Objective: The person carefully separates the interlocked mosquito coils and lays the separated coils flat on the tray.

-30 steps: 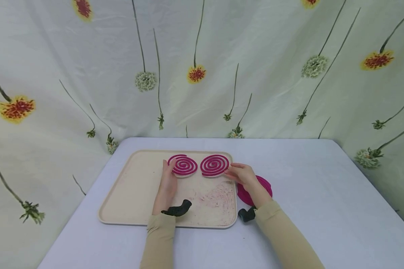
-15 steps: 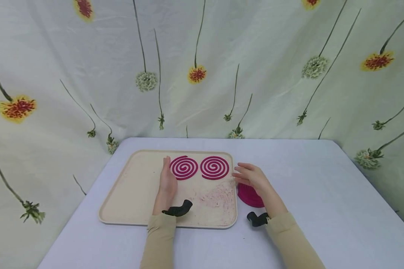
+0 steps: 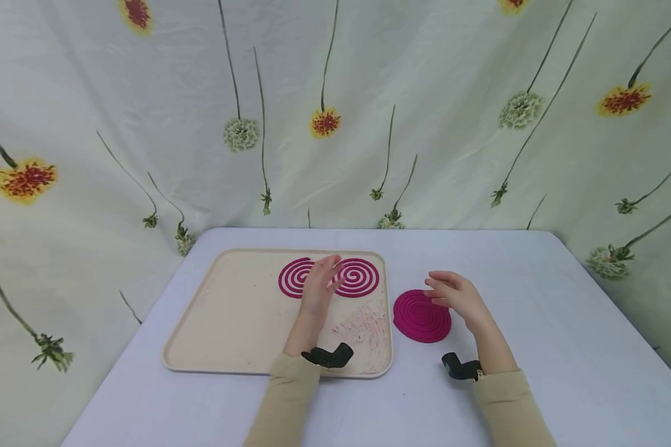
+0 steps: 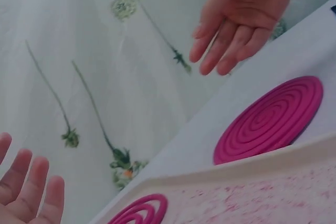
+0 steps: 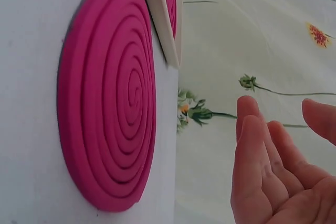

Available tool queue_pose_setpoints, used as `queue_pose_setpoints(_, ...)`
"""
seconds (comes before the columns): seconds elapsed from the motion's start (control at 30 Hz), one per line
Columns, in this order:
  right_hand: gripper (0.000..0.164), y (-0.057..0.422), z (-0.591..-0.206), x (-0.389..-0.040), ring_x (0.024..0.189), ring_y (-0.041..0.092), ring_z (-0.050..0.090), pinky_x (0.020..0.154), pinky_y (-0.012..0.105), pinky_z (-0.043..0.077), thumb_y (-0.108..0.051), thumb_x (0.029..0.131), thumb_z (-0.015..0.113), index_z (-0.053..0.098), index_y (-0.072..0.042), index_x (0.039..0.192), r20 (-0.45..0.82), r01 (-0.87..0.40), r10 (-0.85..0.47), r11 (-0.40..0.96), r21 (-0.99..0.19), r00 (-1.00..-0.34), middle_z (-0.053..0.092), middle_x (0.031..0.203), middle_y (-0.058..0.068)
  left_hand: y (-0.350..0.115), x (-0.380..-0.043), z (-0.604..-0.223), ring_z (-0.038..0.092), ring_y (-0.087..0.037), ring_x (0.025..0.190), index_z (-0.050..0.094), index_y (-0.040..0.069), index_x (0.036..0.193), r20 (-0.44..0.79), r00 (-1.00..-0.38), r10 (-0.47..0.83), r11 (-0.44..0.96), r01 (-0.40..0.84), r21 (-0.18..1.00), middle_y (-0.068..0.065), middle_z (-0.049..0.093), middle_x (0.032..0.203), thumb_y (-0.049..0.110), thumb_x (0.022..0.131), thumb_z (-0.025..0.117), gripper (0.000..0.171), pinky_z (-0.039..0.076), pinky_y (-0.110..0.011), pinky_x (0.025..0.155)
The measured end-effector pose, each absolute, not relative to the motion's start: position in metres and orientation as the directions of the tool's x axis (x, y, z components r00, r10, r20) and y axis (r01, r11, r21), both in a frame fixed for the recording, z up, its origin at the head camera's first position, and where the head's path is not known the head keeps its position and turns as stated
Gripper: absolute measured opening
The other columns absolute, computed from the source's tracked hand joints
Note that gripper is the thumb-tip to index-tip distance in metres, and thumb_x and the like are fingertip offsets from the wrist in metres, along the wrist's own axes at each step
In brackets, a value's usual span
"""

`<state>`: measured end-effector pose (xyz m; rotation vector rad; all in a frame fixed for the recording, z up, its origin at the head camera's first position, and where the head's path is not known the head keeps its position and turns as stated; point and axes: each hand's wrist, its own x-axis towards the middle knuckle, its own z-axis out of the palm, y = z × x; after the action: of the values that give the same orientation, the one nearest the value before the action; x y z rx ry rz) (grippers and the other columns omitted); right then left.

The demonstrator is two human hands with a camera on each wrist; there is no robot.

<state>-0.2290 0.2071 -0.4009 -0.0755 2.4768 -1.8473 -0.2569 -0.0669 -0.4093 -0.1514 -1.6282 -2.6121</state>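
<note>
Two magenta mosquito coils with gaps between their turns lie side by side on a beige tray (image 3: pixel 229 310), the left coil (image 3: pixel 292 277) and the right coil (image 3: pixel 363 277). My left hand (image 3: pixel 317 287) hovers above them, fingers loosely spread, covering part of both in the head view. Outside the tray's right edge, a tightly wound magenta mosquito coil disc (image 3: pixel 419 318) lies flat on the table; its turns fit together without gaps in the right wrist view. My right hand (image 3: pixel 457 299) is raised over this disc's right side, fingers extended and holding nothing.
Pink crumbs and smears (image 3: pixel 360 329) mark the tray's right front part. A white cloth covers the table (image 3: pixel 565 310), and a flower-printed curtain (image 3: pixel 425 74) hangs behind it. Dark wrist cameras (image 3: pixel 330 356) sit on both wrists.
My left hand has moved right from the left coil's outer side to over both coils. My right hand has drawn away rightward from the tray, uncovering the disc. The coils lie flat now.
</note>
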Motion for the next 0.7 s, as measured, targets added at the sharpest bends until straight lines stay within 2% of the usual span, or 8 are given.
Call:
queue_pose_setpoints(0.13, 0.049, 0.217, -0.401, -0.227, 0.109, 0.033, 0.059, 0.091, 0.038, 0.049, -0.023, 0.098, 0.050, 0.041, 0.008, 0.133, -0.021, -0.006, -0.076, 0.337, -0.942, -0.997, 0.051, 0.128, 0.027, -0.042, -0.249, -0.412, 0.062, -0.020, 0.095, 0.056, 0.002, 0.109, 0.089, -0.992, 0.089, -0.398, 0.046, 0.916, -0.010, 0.063, 0.107, 0.019, 0.096, 0.055, 0.021, 0.047, -0.043, 0.094)
queue_pose_setpoints(0.23, 0.048, 0.222, -0.404, -0.227, 0.110, 0.034, 0.058, 0.091, 0.039, 0.049, -0.023, 0.097, 0.051, 0.042, 0.008, 0.133, -0.050, 0.020, -0.074, 0.357, -0.934, -0.996, 0.052, 0.127, 0.028, -0.029, -0.244, -0.418, 0.065, -0.020, 0.091, 0.057, -0.001, 0.111, 0.073, -0.986, 0.151, -0.363, 0.013, 0.932, -0.011, 0.066, 0.104, 0.017, 0.094, 0.057, 0.024, 0.053, -0.036, 0.084)
queue_pose_setpoints(0.3, 0.048, 0.225, -0.408, -0.228, 0.111, 0.035, 0.056, 0.092, 0.040, 0.048, -0.023, 0.097, 0.052, 0.043, 0.009, 0.132, -0.070, 0.038, -0.071, 0.371, -0.928, -0.995, 0.052, 0.126, 0.028, -0.023, -0.243, -0.421, 0.065, -0.024, 0.094, 0.056, -0.003, 0.112, 0.074, -0.979, 0.189, -0.353, 0.003, 0.936, -0.012, 0.066, 0.105, 0.015, 0.094, 0.057, 0.025, 0.054, -0.034, 0.081)
queue_pose_setpoints(0.43, 0.049, 0.228, -0.412, -0.227, 0.116, 0.038, 0.051, 0.095, 0.042, 0.046, -0.023, 0.096, 0.052, 0.043, 0.010, 0.132, -0.082, 0.049, -0.064, 0.402, -0.914, -0.995, 0.050, 0.128, 0.029, -0.014, -0.240, -0.426, 0.062, -0.029, 0.102, 0.050, -0.009, 0.121, 0.080, -0.959, 0.270, -0.308, -0.008, 0.951, -0.024, 0.059, 0.117, 0.011, 0.095, 0.053, 0.033, 0.052, -0.039, 0.085)
queue_pose_setpoints(0.63, 0.047, 0.232, -0.423, -0.231, 0.115, 0.036, 0.050, 0.093, 0.042, 0.047, -0.023, 0.095, 0.054, 0.047, 0.008, 0.129, -0.088, 0.069, -0.021, 0.464, -0.883, -0.996, 0.053, 0.126, 0.026, 0.002, -0.234, -0.433, 0.052, -0.039, 0.115, 0.044, -0.011, 0.128, 0.053, -0.935, 0.352, -0.225, -0.030, 0.974, -0.027, 0.050, 0.126, 0.008, 0.095, 0.051, 0.038, 0.046, -0.044, 0.093)
queue_pose_setpoints(0.7, 0.047, 0.232, -0.426, -0.232, 0.114, 0.036, 0.051, 0.094, 0.042, 0.046, -0.024, 0.095, 0.054, 0.048, 0.008, 0.129, -0.093, 0.076, -0.013, 0.469, -0.880, -0.996, 0.053, 0.125, 0.026, 0.007, -0.232, -0.434, 0.048, -0.038, 0.120, 0.043, -0.011, 0.130, 0.038, -0.928, 0.370, -0.219, -0.047, 0.975, -0.028, 0.046, 0.130, 0.007, 0.095, 0.050, 0.040, 0.044, -0.044, 0.096)
